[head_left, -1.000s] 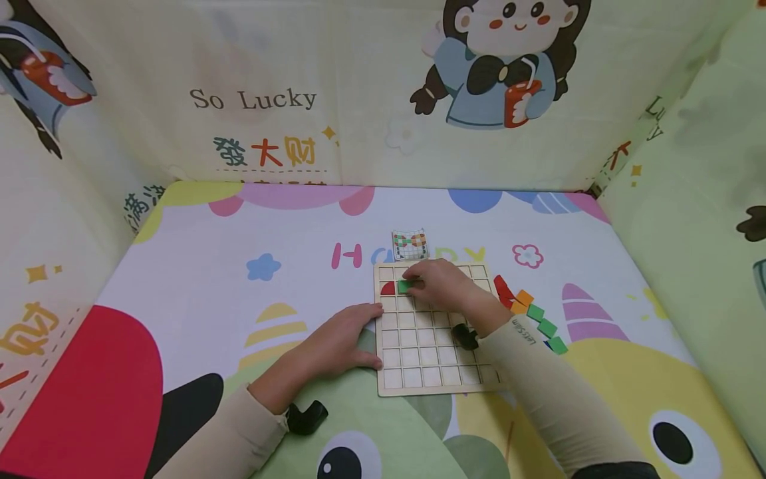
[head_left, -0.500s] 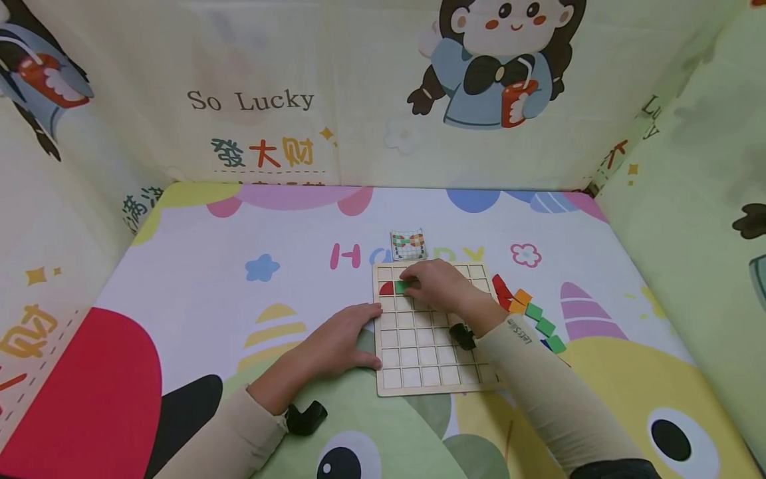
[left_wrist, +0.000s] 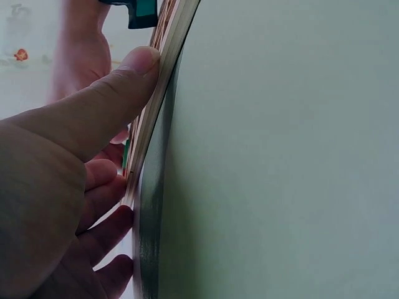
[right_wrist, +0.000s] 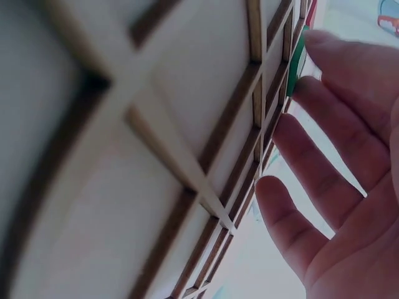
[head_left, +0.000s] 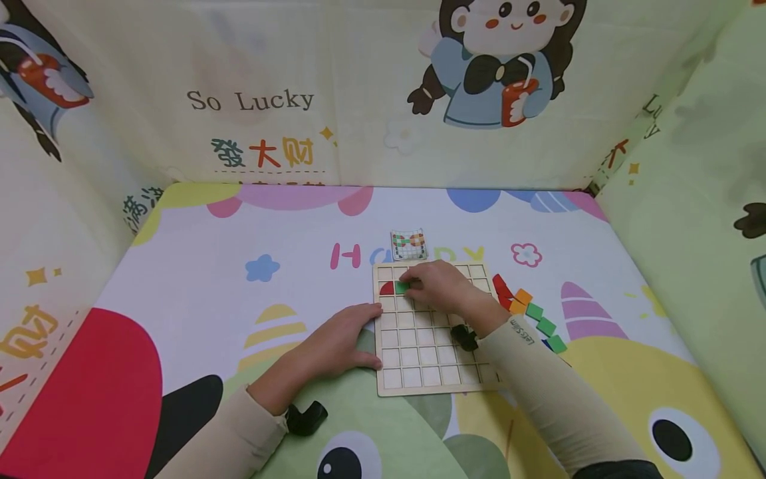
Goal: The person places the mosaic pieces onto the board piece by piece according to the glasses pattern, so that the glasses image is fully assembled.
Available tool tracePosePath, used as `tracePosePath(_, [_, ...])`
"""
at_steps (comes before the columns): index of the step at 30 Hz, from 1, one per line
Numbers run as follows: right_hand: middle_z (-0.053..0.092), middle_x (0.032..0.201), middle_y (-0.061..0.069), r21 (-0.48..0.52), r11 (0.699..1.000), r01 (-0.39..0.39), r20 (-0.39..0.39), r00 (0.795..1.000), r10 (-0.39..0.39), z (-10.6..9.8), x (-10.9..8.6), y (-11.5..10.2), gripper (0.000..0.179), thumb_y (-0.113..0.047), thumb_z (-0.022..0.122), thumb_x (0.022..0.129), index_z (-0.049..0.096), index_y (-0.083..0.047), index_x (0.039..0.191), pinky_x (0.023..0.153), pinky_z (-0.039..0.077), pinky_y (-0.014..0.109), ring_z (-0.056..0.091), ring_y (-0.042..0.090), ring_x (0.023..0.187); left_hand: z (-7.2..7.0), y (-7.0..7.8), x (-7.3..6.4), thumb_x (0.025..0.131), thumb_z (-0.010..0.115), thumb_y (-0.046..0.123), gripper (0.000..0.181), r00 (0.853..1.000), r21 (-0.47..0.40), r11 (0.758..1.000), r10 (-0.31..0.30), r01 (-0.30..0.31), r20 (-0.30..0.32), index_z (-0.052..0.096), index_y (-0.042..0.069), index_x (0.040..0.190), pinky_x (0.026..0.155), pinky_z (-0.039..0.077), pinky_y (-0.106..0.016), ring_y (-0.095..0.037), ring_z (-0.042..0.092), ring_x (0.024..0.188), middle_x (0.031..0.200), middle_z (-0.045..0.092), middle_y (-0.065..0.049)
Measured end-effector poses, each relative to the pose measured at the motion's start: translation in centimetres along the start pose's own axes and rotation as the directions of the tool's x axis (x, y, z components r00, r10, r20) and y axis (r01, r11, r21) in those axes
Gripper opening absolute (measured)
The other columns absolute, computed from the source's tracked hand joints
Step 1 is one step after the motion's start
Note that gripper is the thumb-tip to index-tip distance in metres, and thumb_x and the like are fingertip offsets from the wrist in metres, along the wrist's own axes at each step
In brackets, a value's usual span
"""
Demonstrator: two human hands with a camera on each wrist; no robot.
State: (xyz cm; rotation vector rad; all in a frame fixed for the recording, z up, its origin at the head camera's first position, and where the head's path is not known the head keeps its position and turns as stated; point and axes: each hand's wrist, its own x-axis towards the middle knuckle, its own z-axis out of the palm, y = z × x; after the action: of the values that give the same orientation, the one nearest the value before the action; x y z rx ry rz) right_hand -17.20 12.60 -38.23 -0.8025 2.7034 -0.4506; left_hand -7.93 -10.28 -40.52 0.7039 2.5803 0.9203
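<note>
A wooden grid board [head_left: 420, 339] lies on the patterned tablecloth. Along its left edge rests my left hand [head_left: 335, 342], thumb and fingers spread; the thumb [left_wrist: 140, 61] touches the rim in the left wrist view. My right hand [head_left: 445, 287] reaches over the board's upper part. Its thumb and a finger pinch a green square tile [head_left: 401, 287] at a cell in the second row, and the same green tile [right_wrist: 295, 65] shows between the fingertips in the right wrist view. Just left of it, a red rounded piece [head_left: 387, 288] fills the row's first cell.
Beyond the board lies a small pattern card [head_left: 409, 245]. To the right are loose red pieces [head_left: 501, 289], orange squares [head_left: 522, 299] and green squares [head_left: 545, 326], partly behind the right forearm. Fabric walls with printed cartoons [head_left: 497, 66] stand around the table.
The hands, board and tile hold nearly the same places. The whole head view shifts very slightly to the left between the first two frames.
</note>
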Motion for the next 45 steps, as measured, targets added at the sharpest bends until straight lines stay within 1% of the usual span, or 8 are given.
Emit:
tracePosePath(10, [0.061, 0.137, 0.008, 0.161, 0.986, -0.051, -0.017, 0.998, 0.054, -0.4, -0.7, 0.4, 0.047, -0.026, 0.072, 0.093, 0.062, -0.014, 0.138, 0.107, 0.042, 0.049, 0.051, 0.03, 0.132, 0.1, 0.0, 0.0, 0.079, 0.088, 0.031, 0.086, 1.0, -0.013, 1.0, -0.011, 0.011, 0.0, 0.045, 0.003, 0.148, 0.114, 0.033, -0.046, -0.032, 0.039, 0.14, 0.151, 0.045, -0.012])
tracePosePath(14, [0.062, 0.135, 0.012, 0.204, 0.978, -0.041, -0.062, 0.997, 0.055, -1.3, -1.7, 1.2, 0.049, -0.026, 0.072, 0.092, 0.062, -0.011, 0.137, 0.104, 0.044, 0.051, 0.053, 0.033, 0.128, 0.2, 0.0, -0.1, 0.078, 0.088, 0.031, 0.086, 1.0, -0.024, 1.0, -0.016, 0.016, -0.003, 0.045, 0.003, 0.148, 0.114, 0.034, -0.046, -0.032, 0.039, 0.14, 0.151, 0.045, -0.012])
tracePosePath(20, [0.06, 0.134, 0.019, 0.242, 0.966, -0.093, -0.105, 0.987, 0.121, -3.2, -4.3, 4.1, 0.051, -0.024, 0.071, 0.094, 0.058, -0.008, 0.14, 0.1, 0.044, 0.056, 0.052, 0.039, 0.126, 0.3, 0.0, -0.1, 0.079, 0.087, 0.03, 0.086, 1.0, -0.021, 1.0, -0.02, 0.02, -0.007, 0.045, 0.003, 0.148, 0.114, 0.033, -0.046, -0.032, 0.038, 0.14, 0.152, 0.044, -0.011])
tracePosePath(28, [0.061, 0.129, 0.024, 0.172, 0.965, -0.198, -0.14, 0.965, 0.223, -4.4, -7.8, 7.8, 0.049, -0.023, 0.071, 0.094, 0.059, -0.005, 0.139, 0.092, 0.05, 0.059, 0.057, 0.046, 0.113, 0.2, 0.0, -0.1, 0.079, 0.087, 0.031, 0.086, 1.0, -0.01, 1.0, -0.023, 0.023, -0.004, 0.044, 0.004, 0.148, 0.114, 0.033, -0.045, -0.031, 0.038, 0.14, 0.152, 0.044, -0.01])
tracePosePath(33, [0.065, 0.122, 0.026, 0.12, 0.973, -0.196, -0.186, 0.958, 0.216, -4.2, -9.0, 9.3, 0.043, -0.021, 0.069, 0.094, 0.063, -0.002, 0.133, 0.09, 0.05, 0.06, 0.06, 0.044, 0.105, 0.2, 0.1, -0.1, 0.079, 0.087, 0.031, 0.086, 1.0, -0.011, 1.0, -0.025, 0.025, -0.004, 0.044, 0.003, 0.148, 0.114, 0.033, -0.045, -0.031, 0.038, 0.14, 0.152, 0.044, -0.011])
tracePosePath(37, [0.071, 0.109, 0.02, 0.096, 0.976, -0.193, -0.198, 0.958, 0.209, -3.6, -9.3, 10.3, 0.037, -0.017, 0.068, 0.095, 0.066, -0.002, 0.129, 0.089, 0.05, 0.06, 0.063, 0.038, 0.094, 0.2, 0.1, -0.1, 0.079, 0.087, 0.031, 0.086, 1.0, -0.004, 1.0, -0.025, 0.025, -0.005, 0.044, 0.004, 0.149, 0.114, 0.034, -0.045, -0.031, 0.038, 0.14, 0.152, 0.044, -0.011])
tracePosePath(39, [0.072, 0.107, 0.019, 0.086, 0.978, -0.19, -0.196, 0.959, 0.204, -3.4, -9.4, 10.6, 0.035, -0.015, 0.067, 0.096, 0.067, -0.002, 0.128, 0.09, 0.05, 0.059, 0.063, 0.038, 0.094, 0.2, 0.1, -0.1, 0.079, 0.087, 0.031, 0.086, 1.0, 0.001, 1.0, -0.024, 0.024, -0.005, 0.045, 0.004, 0.148, 0.114, 0.034, -0.045, -0.031, 0.038, 0.14, 0.152, 0.044, -0.01])
tracePosePath(45, [0.068, 0.119, 0.022, 0.08, 0.975, -0.209, -0.17, 0.961, 0.22, -3.2, -9.2, 11.0, 0.03, -0.01, 0.062, 0.097, 0.069, -0.003, 0.125, 0.096, 0.046, 0.061, 0.058, 0.044, 0.113, 0.2, 0.1, 0.0, 0.079, 0.087, 0.031, 0.086, 1.0, 0.0, 1.0, -0.021, 0.021, -0.001, 0.044, 0.003, 0.148, 0.114, 0.034, -0.045, -0.031, 0.038, 0.14, 0.152, 0.044, -0.01])
